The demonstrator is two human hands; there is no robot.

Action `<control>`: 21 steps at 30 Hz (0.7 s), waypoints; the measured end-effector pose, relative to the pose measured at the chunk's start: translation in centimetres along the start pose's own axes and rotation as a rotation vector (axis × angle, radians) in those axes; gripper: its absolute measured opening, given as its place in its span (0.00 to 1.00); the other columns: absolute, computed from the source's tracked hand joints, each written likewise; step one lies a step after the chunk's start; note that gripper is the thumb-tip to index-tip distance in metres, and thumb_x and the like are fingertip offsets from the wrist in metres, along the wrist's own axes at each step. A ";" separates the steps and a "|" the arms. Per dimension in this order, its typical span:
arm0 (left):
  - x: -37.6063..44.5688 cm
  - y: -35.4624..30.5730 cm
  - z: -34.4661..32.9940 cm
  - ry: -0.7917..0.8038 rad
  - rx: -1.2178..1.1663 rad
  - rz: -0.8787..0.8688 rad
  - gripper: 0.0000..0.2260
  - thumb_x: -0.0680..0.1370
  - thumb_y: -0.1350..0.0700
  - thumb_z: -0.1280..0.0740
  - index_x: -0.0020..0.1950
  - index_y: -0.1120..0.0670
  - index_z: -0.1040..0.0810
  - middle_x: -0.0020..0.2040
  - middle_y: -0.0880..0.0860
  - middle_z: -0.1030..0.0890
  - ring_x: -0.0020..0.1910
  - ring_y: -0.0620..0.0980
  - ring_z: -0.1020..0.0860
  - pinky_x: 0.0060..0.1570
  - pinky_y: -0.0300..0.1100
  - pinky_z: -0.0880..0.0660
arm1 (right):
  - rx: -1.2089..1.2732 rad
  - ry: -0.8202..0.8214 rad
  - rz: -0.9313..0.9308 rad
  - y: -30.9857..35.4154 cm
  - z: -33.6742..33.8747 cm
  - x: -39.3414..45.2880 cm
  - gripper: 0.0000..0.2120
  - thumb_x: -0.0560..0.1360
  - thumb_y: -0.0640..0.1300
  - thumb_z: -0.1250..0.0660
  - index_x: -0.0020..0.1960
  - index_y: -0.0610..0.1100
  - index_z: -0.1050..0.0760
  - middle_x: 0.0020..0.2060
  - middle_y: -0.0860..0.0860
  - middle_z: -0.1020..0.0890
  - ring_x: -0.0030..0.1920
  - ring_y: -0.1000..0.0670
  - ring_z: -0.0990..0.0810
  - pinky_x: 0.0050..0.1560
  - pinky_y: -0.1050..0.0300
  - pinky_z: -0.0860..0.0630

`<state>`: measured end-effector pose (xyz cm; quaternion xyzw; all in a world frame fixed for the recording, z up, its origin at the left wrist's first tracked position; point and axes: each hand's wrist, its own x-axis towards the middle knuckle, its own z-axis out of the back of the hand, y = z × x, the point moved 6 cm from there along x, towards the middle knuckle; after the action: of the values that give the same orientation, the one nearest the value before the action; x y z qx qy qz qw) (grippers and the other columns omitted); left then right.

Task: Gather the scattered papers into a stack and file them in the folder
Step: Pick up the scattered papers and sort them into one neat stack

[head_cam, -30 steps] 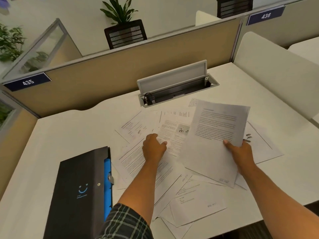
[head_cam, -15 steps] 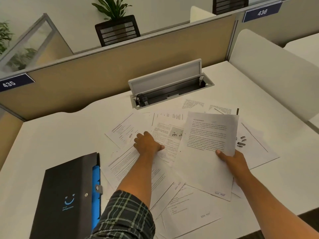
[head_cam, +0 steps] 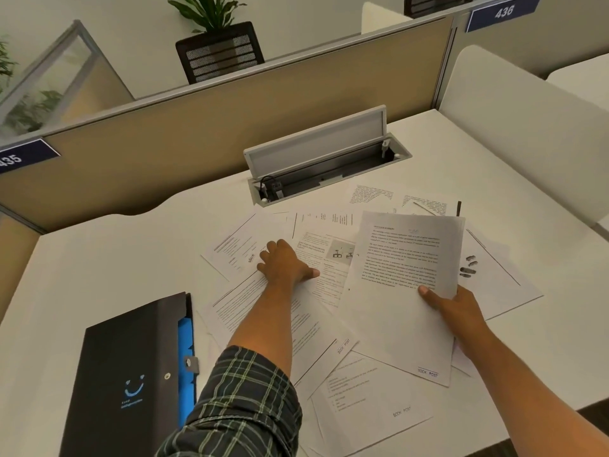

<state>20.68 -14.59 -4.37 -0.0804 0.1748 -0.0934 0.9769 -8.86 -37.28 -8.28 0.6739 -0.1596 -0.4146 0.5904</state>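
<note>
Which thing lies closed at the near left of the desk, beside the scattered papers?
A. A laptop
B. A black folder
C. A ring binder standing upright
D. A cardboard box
B: the black folder lies flat and closed left of the papers, blue dividers showing at its edge.

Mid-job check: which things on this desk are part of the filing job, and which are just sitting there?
Part of the job:
- loose papers spread over the desk
- held sheets, gripped by the right hand
- left hand, resting on the papers
- black folder, at the left

Just there:
- open cable box
- potted plant
- desk number signs
</note>
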 end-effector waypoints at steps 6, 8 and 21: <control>1.4 -0.6 -0.3 -0.027 -0.027 0.026 0.42 0.60 0.35 0.20 0.64 0.55 0.32 0.63 0.56 0.23 0.63 0.57 0.26 0.60 0.52 0.28 | -0.003 -0.018 -0.020 -0.3 0.4 0.3 0.10 0.74 0.49 0.23 0.54 0.55 0.19 0.44 0.59 0.12 0.42 0.55 0.12 0.36 0.63 0.18; 1.6 -0.7 -0.4 -0.029 -0.047 0.028 0.40 0.60 0.35 0.20 0.62 0.54 0.31 0.61 0.56 0.21 0.61 0.57 0.24 0.59 0.51 0.28 | 0.004 -0.017 -0.018 -0.2 0.4 0.3 0.10 0.74 0.49 0.23 0.53 0.55 0.19 0.42 0.60 0.13 0.41 0.56 0.13 0.35 0.64 0.19; 3.3 -6.0 1.0 0.019 0.143 -0.377 0.50 0.64 0.40 0.20 0.79 0.47 0.43 0.80 0.54 0.43 0.76 0.61 0.39 0.72 0.61 0.38 | -0.028 0.018 -0.008 0.0 0.0 0.0 0.18 0.75 0.48 0.23 0.63 0.49 0.19 0.50 0.53 0.12 0.47 0.49 0.12 0.41 0.57 0.17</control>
<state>23.11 -21.00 -3.35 -0.0411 0.1586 -0.2876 0.9436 -8.85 -37.31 -8.25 0.6700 -0.1459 -0.4132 0.5993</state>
